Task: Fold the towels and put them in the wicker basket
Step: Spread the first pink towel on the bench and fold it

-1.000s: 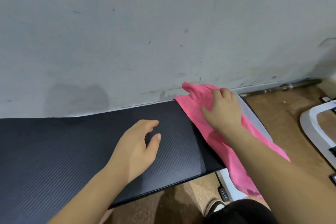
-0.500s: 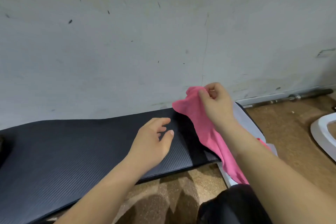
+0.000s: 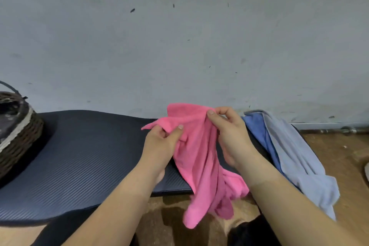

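Hanging bunched between both hands, the pink towel is held up in the middle of the view, above the near right part of a dark ribbed mat. Its top edge is raised in front of the wall, and its loose lower end droops past the mat's near edge, over the floor.

The left hand pinches the towel's upper left edge, thumb pressed on the front of the cloth and fingers curled behind it. The right hand pinches the upper right corner between thumb and curled fingertips, with cloth gathered under its palm. The two hands are close together and the fabric between them is slack and creased.

Just right of the right hand, a blue towel and a pale grey-blue towel lie rumpled on the mat's right end, the pale one spilling over the edge.

The wicker basket stands on the mat at the far left, well apart from the towels and cut off by the frame; what is inside it cannot be made out.

Behind everything is a scuffed grey wall, and a brown floor shows at right.
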A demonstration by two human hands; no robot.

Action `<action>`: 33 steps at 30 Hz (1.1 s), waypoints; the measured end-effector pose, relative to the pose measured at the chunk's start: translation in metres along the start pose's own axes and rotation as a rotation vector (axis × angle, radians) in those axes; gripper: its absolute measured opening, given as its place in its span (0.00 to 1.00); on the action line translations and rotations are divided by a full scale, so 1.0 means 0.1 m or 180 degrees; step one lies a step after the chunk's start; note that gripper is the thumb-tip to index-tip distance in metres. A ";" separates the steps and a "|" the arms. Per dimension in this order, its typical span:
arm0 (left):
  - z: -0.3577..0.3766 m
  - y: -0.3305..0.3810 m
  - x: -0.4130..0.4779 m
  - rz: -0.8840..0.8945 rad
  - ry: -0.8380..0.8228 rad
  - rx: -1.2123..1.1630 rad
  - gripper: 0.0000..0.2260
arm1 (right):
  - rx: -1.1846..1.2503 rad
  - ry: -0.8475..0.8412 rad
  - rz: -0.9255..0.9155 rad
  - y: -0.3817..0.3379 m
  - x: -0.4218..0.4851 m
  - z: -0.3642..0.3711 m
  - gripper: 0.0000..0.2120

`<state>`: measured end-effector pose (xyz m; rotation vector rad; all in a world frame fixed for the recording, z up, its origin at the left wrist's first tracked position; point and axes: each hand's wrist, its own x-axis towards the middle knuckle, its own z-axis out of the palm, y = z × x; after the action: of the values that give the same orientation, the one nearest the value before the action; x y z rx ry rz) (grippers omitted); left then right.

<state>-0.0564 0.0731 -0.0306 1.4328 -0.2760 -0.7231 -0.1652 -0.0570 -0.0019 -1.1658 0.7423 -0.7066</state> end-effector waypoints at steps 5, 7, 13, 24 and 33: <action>-0.21 0.09 0.07 0.0502 0.0476 0.0377 0.02 | -0.0824 0.0052 0.0370 0.28 0.04 0.09 0.05; -0.28 0.11 0.05 0.0574 0.0502 0.0418 0.04 | -0.1219 -0.0012 0.0473 0.30 0.08 0.11 0.07; -0.26 0.11 0.04 0.0774 0.0000 0.1293 0.06 | -0.1977 -0.0364 0.0859 0.46 0.15 -0.02 0.09; -0.25 0.13 0.13 0.0631 -0.0111 0.2242 0.30 | -0.3296 -0.1242 0.0880 0.84 0.20 -0.10 0.16; -0.30 0.15 0.16 0.0501 -0.0014 0.2536 0.36 | -0.1879 -0.0301 0.1232 0.60 0.36 -0.12 0.16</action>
<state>-0.0222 0.0873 -0.0249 2.1272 -0.7281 -0.4985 -0.1479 -0.0776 -0.0674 -1.5128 1.0992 -0.0987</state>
